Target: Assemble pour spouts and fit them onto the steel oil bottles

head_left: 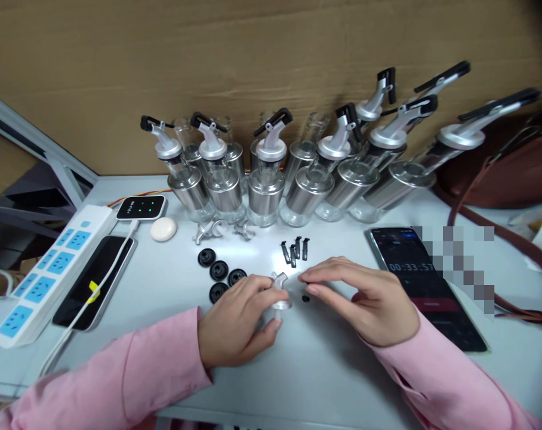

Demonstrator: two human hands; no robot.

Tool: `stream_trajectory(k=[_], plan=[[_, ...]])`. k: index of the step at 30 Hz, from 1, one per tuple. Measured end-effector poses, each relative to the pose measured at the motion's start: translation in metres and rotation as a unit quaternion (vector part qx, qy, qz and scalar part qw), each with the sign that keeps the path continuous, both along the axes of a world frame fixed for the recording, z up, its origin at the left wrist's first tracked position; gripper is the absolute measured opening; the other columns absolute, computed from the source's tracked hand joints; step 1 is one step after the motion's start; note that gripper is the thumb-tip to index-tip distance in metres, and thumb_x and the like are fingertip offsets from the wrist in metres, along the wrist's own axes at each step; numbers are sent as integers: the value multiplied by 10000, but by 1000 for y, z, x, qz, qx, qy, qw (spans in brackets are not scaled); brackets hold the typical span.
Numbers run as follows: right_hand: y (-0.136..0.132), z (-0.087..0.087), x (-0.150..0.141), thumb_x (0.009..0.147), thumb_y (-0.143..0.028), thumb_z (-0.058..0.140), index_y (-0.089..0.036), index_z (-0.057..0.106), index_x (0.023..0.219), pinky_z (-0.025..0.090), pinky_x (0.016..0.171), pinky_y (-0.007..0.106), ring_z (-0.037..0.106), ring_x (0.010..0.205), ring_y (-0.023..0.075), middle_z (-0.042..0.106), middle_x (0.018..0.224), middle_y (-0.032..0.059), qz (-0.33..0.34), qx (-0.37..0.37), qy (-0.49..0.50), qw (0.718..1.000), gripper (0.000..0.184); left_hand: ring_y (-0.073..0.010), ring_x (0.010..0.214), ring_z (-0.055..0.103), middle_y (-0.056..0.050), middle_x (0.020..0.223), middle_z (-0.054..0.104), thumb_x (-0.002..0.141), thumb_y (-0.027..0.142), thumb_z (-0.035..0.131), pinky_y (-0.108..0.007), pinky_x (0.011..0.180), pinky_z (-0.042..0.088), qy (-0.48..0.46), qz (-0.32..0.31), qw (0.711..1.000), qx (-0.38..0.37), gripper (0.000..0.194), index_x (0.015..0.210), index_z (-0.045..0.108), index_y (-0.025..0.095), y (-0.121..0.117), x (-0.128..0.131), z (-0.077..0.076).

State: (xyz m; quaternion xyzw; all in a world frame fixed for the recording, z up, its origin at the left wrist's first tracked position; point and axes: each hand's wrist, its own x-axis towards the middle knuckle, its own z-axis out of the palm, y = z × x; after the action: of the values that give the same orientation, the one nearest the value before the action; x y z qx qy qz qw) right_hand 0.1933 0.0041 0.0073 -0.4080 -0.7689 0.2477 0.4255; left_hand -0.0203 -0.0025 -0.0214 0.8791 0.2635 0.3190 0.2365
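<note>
My left hand (246,319) is closed round a silver pourer spout (280,298), holding it just above the table. To its right, my right hand (365,292) is in a pinch, thumb and forefinger close together; a trace of black shows at the fingertips, too small to name. Just below those fingertips lies a small black piece (305,298). Several narrow black flip caps (293,255) lie beyond my hands. Left of the spout are several round black stoppers (218,270), one partly hidden by my left hand. More silver spouts (209,232) lie behind the stoppers.
Along the cardboard wall stand several glass bottles (266,194), many topped with pourers. A phone showing a timer (425,286) lies right, near a brown bag (490,161). Left are a power strip (51,275), another phone (94,280), a Wi-Fi device (141,208) and a white case (163,229).
</note>
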Motion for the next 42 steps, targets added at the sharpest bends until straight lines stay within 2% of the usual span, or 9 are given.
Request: stream_trajectory(k=[7,13,22,32,42], plan=[[-2,-5,-4,730,-68,668,-211,707,796,537,606,273,639,688,151,691,725,37,-29,15,52,998,163,-181,887,501,-75,941,522,893,166,405,-317,758,445,21,-1,999,36,217,1108,428,148,2,1,3],[-3,-6,-8,723,-64,659,-210,669,737,552,613,297,671,668,167,712,697,30,-49,-17,73,996,147,-178,944,482,-84,980,519,928,162,382,-313,823,432,31,-8,998,49,211,1130,439,141,2,1,4],[-7,-8,-9,698,-62,646,-206,628,707,551,656,315,680,703,177,706,711,40,-61,-83,163,981,145,-181,943,497,-73,961,570,946,197,377,-345,853,362,37,-3,997,67,201,1122,458,141,2,0,3],[-10,-11,-14,731,-64,633,-199,604,722,535,705,303,668,760,161,703,780,43,-51,-95,171,979,139,-181,950,496,-62,955,581,948,205,375,-344,850,333,41,1,996,78,192,1108,471,155,2,1,5],[-10,-11,-15,732,-94,642,-196,612,725,546,695,311,675,748,173,706,760,53,-58,-96,167,979,107,-182,955,502,-60,958,587,933,187,398,-345,849,328,40,0,996,79,191,1106,475,158,2,1,6]])
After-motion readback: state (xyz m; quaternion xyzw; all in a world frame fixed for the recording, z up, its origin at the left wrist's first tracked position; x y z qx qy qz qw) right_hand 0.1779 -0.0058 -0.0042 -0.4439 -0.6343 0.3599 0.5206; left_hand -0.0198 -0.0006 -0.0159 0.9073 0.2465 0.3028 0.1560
